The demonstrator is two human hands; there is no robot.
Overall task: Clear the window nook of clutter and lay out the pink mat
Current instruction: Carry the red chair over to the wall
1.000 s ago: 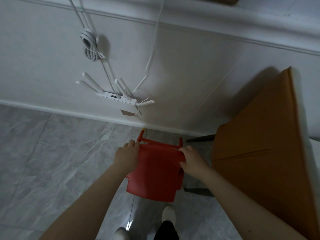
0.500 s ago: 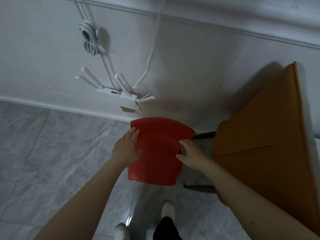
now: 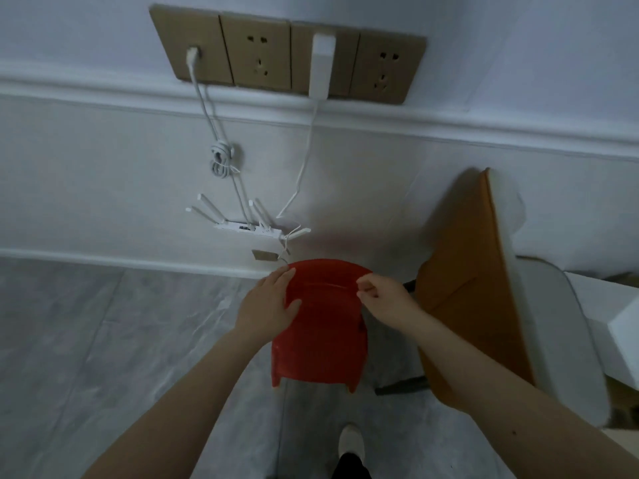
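**Red stool held low by the wall, beside the orange chair**

Along the wall runs a brown socket strip [image 3: 287, 53], with a white adapter [image 3: 322, 65] plugged in and a white cable [image 3: 211, 115] dropping to a bundled coil. Below it a white router [image 3: 247, 229] sits against the wall with its antennas splayed, just beyond the far edge of the red plastic stool [image 3: 321, 326]. To the right an orange chair [image 3: 463, 299] stands close — its dark legs reach in beside the stool, so that side is tight. The grey tiled floor [image 3: 103, 340] spreads to the left, and one white shoe [image 3: 351, 444] shows under the stool's near edge.

The stool is over the floor between the two hands, its short legs pointing toward the person. The left hand [image 3: 268, 305] lies flat against the stool's left side, fingers extended and thumb pressing the red surface. The right hand [image 3: 383, 299] is curled at the stool's right edge, fingertips pinching the rim — though the exact contact is hard to make out.
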